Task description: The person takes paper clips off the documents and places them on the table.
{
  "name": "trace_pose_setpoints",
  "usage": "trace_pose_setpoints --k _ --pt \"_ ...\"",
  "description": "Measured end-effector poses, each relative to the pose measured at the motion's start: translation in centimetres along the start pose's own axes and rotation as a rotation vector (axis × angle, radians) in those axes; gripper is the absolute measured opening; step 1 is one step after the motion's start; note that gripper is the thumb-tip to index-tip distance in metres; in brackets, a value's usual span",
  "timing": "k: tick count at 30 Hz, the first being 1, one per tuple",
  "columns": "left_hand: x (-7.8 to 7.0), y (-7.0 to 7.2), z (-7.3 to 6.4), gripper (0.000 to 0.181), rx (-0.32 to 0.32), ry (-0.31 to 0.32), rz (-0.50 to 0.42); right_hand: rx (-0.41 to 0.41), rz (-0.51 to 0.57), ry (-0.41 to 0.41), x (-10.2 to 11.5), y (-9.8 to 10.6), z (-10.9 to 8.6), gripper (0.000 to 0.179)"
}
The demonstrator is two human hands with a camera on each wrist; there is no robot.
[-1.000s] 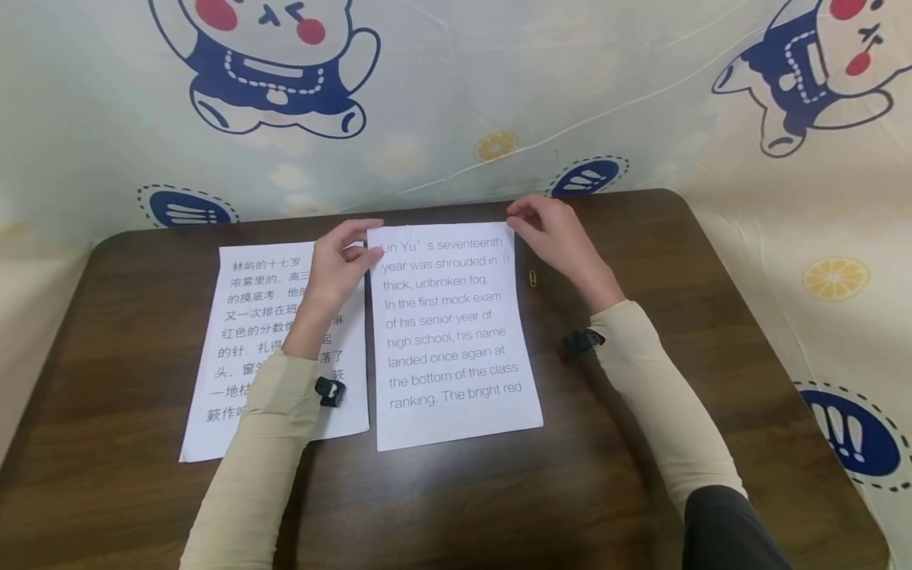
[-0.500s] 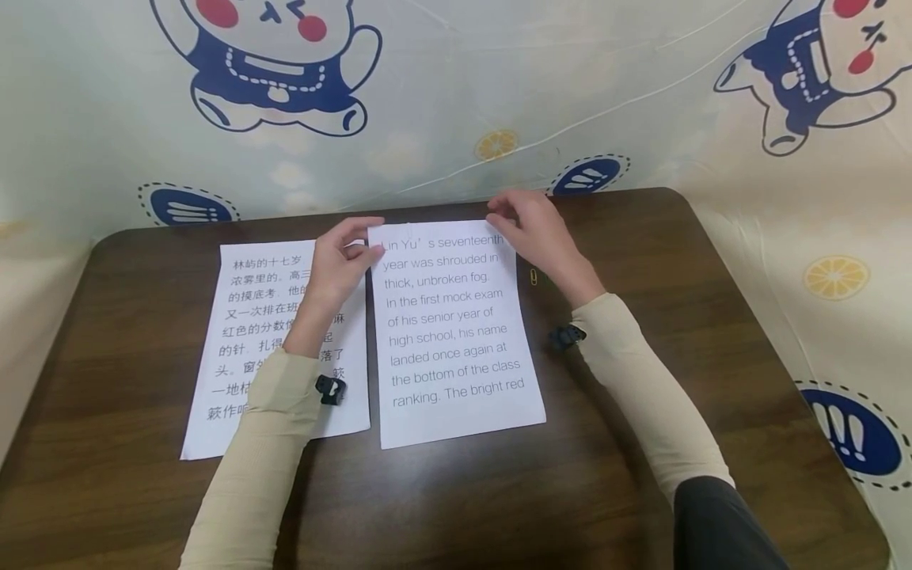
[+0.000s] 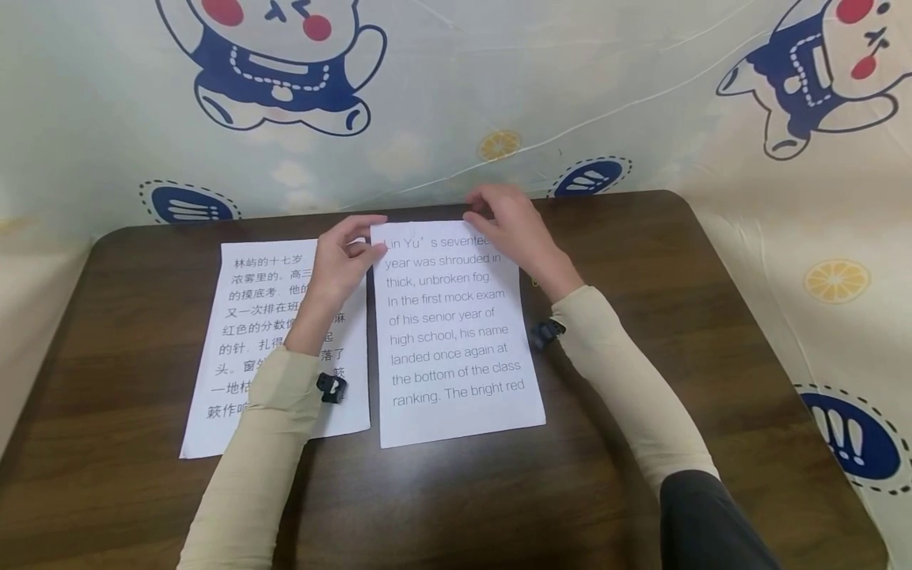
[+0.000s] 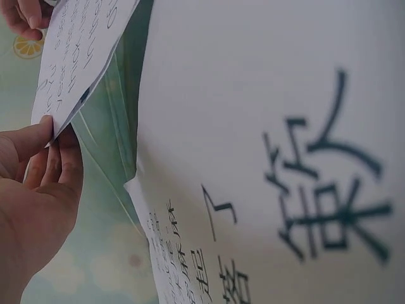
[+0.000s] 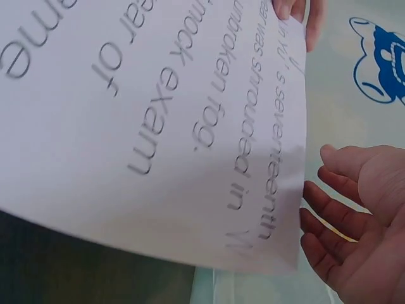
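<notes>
My left hand (image 3: 336,265) pinches the top left corner of a white sheet of paper (image 3: 456,340) printed in English. In the left wrist view the thumb (image 4: 39,136) lies on the sheet's face and the other fingers are behind it. My right hand (image 3: 514,233) is over the top edge of that sheet, right of its middle. Its loosely bent fingers (image 5: 338,206) come right up to the edge in the right wrist view, with the thumb apart from them. Left of it lies a second sheet (image 3: 214,396) with Chinese print, partly hidden by my left forearm.
A yellow paper clip (image 3: 534,282) lies on the brown wooden table (image 3: 606,507), mostly hidden by my right wrist. Behind the table's far edge hangs a pale curtain (image 3: 427,95) with cartoon figures. Each wrist wears a small black camera (image 3: 331,388).
My right hand has moved left along the sheet's top edge, from the top right corner inward. My left hand keeps its pinch, and the English sheet has shifted very slightly right.
</notes>
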State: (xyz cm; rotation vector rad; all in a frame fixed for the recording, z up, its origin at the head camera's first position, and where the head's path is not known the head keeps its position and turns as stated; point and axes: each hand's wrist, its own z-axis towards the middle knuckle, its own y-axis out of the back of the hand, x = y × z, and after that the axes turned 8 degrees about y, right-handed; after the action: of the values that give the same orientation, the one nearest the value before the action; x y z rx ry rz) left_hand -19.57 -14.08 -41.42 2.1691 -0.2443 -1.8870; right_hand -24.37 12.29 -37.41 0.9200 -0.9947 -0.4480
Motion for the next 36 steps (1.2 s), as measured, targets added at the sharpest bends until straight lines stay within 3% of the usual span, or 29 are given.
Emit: trace_pose_setpoints --k 9,28,36 --pt "-0.1 -0.1 -0.1 0.043 -0.004 0.004 0.021 0.060 -0.026 0.023 1.0 -1.1 0.6 0.043" --pt "-0.1 -0.1 -0.2 0.043 0.006 0.000 0.028 0.124 -0.162 0.176 3.5 -2.8 1.4 0.050" --pt "0.0 -0.2 -0.1 0.044 0.010 -0.048 0.000 0.147 -0.188 0.202 4.1 -3.1 1.5 0.045"
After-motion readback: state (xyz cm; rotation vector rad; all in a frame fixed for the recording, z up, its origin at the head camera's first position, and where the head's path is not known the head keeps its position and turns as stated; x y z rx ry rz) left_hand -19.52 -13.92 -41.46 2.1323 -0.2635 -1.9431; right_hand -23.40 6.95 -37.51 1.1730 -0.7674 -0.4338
